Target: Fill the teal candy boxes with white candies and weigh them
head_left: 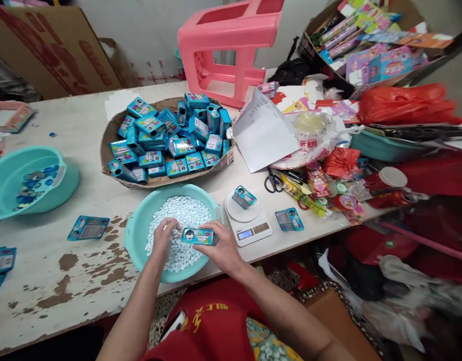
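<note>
Here, right fingers (217, 229) clamped on a blue tin (196, 237), left fingers (167, 224) over white pellets (185, 208), apart or together unclear.

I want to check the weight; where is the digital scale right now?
In the head view, the digital scale stands just right of the turquoise basin of pale pellets, with a blue container on it.

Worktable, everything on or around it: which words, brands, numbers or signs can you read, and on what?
Nothing reads clearly enough to quote:
Blue tin in the right hand: lettering too blurred.
Other tins: print too small.
Scale display: digits too blurred.
Paper sheet: faint writing, unreadable.
Plastic bag: red print, unreadable.
Red garment: yellow characters, not certain.
</note>
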A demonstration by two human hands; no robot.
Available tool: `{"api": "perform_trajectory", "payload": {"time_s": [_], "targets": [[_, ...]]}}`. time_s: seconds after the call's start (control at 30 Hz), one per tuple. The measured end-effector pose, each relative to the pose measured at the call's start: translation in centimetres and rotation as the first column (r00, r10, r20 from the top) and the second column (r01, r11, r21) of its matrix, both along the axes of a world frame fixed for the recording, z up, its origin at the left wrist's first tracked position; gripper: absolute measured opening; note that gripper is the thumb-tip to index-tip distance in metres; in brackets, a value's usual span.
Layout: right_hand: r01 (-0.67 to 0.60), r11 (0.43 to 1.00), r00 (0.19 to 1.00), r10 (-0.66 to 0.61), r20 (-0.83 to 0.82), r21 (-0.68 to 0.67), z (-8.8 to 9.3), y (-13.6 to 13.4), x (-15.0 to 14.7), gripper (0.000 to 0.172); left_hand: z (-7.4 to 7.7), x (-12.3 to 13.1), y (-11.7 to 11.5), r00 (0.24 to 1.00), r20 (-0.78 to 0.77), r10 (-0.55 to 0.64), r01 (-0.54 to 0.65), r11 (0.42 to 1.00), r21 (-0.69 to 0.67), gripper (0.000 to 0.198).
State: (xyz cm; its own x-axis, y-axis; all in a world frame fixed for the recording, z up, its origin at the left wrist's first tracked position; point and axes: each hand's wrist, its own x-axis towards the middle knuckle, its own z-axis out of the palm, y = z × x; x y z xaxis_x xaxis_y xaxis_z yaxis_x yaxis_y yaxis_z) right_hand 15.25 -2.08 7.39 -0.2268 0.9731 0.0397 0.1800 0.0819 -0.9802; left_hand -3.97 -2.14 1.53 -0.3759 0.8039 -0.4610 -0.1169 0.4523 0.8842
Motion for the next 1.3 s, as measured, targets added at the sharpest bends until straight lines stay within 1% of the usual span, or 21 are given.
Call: {"api": "perform_trajectory", "payload": {"time_s": [0.03, 0.07, 0.13, 0.17, 0.2, 0.23, 0.3, 0.33, 0.37, 0.4, 0.47, 0.57, 0.63, 0.67, 0.77, 0.9, 0.97, 1.1, 1.17, 1.23, 1.3], "targets": [[-0.005, 1.0, 1.0, 0.005, -0.008, -0.012, 0.2, -0.4, 0.1, 0.039, 0.0, 0.1, 0.4, 0.992, -0.114, -0.059, 0.06, 0.998, 0.007, 0.02], [-0.008, 1.0, 1.0, 0.007, -0.016, -0.025, 0.3, -0.7, 0.2, 0.039, 0.0, 0.1, 0.8, 0.953, -0.266, -0.144, 0.152, 0.988, 0.011, 0.018], [-0.003, 0.998, 0.999, 0.001, -0.033, -0.057, 0.6, -1.3, 0.6, 0.04, -0.4, 0.2, 1.5, 0.777, -0.552, -0.303, 0.351, 0.936, -0.02, 0.014], [0.005, 0.997, 0.999, -0.008, -0.038, -0.076, 0.7, -1.6, 0.9, 0.04, -0.7, 0.1, 1.8, 0.696, -0.632, -0.343, 0.41, 0.911, -0.043, 0.013], [0.016, 0.995, 0.999, -0.021, -0.043, -0.098, 0.8, -1.8, 1.3, 0.04, -1.0, 0.0, 2.1, 0.671, -0.652, -0.353, 0.425, 0.904, -0.051, 0.013], [0.03, 0.992, 0.998, -0.036, -0.048, -0.121, 1.0, -2.0, 1.7, 0.039, -1.3, -0.2, 2.3, 0.7, -0.63, -0.336, 0.4, 0.916, -0.044, 0.012], [0.059, 0.985, 0.996, -0.069, -0.054, -0.163, 1.3, -2.4, 2.9, 0.038, -1.7, -0.7, 2.7, 0.871, -0.447, -0.204, 0.224, 0.974, -0.007, 0.014], [0.072, 0.981, 0.995, -0.083, -0.054, -0.181, 1.4, -2.7, 3.5, 0.037, -1.9, -1.0, 2.8, 0.955, -0.278, -0.106, 0.108, 0.994, -0.008, 0.017], [0.085, 0.976, 0.994, -0.098, -0.054, -0.199, 1.5, -2.9, 4.2, 0.037, -1.9, -1.3, 2.9, 0.997, -0.078, -0.006, 0.003, 0.999, -0.04, 0.021], [0.101, 0.971, 0.992, -0.115, -0.051, -0.217, 1.5, -3.2, 4.9, 0.036, -1.9, -1.6, 2.9, 0.99, 0.119, 0.078, -0.067, 0.993, -0.099, 0.025], [0.131, 0.959, 0.989, -0.144, -0.034, -0.251, 1.3, -3.9, 6.3, 0.034, -1.8, -1.8, 3.1, 0.899, 0.403, 0.173, -0.086, 0.971, -0.223, 0.027], [0.18, 0.94, 0.982, -0.187, 0.004, -0.289, 0.8, -4.8, 8.2, 0.031, -1.1, -1.3, 3.5, 0.812, 0.561, 0.162, 0.024, 0.951, -0.309, 0.021], [0.213, 0.928, 0.976, -0.215, 0.028, -0.306, 0.3, -5.3, 9.2, 0.03, -0.4, -0.3, 4.1, 0.815, 0.573, 0.086, 0.101, 0.953, -0.287, 0.009], [0.23, 0.922, 0.973, -0.229, 0.039, -0.312, 0.1, -5.4, 9.7, 0.029, -0.1, 0.2, 4.5, 0.835, 0.548, 0.043, 0.123, 0.957, -0.262, 0.004], [0.266, 0.915, 0.964, -0.259, 0.063, -0.305, -0.4, -5.7, 11.0, 0.028, 0.9, 1.9, 5.7, 0.905, 0.412, -0.11, 0.194, 0.967, -0.167, 0.015], [0.3, 0.918, 0.954, -0.291, 0.072, -0.259, -1.3, -5.4, 12.4, 0.028, 1.4, 3.3, 7.2, 0.918, 0.27, -0.29, 0.335, 0.931, -0.141, 0.028], [0.311, 0.918, 0.95, -0.302, 0.073, -0.246, -1.8, -5.0, 13.0, 0.028, 1.5, 3.7, 7.7, 0.926, 0.242, -0.291, 0.334, 0.93, -0.157, 0.032], [0.337, 0.914, 0.942, -0.328, 0.076, -0.227, -2.5, -3.9, 13.7, 0.029, 2.0, 4.9, 8.3, 0.942, 0.252, -0.223, 0.264, 0.953, -0.145, 0.035], [0.354, 0.91, 0.935, -0.346, 0.077, -0.217, -2.9, -3.2, 14.0, 0.03, 2.7, 6.3, 8.8, 0.951, 0.155, -0.269, 0.288, 0.951, -0.116, 0.035], [0.378, 0.903, 0.926, -0.37, 0.074, -0.204, -3.2, -2.6, 14.3, 0.031, 3.3, 8.4, 9.7, 0.914, -0.018, -0.405, 0.404, 0.914, -0.028, 0.032], [0.408, 0.895, 0.913, -0.4, 0.078, -0.183, -3.6, -1.9, 14.7, 0.033, 3.6, 10.8, 10.9, 0.809, -0.239, -0.537, 0.561, 0.827, 0.04, 0.026]]}}
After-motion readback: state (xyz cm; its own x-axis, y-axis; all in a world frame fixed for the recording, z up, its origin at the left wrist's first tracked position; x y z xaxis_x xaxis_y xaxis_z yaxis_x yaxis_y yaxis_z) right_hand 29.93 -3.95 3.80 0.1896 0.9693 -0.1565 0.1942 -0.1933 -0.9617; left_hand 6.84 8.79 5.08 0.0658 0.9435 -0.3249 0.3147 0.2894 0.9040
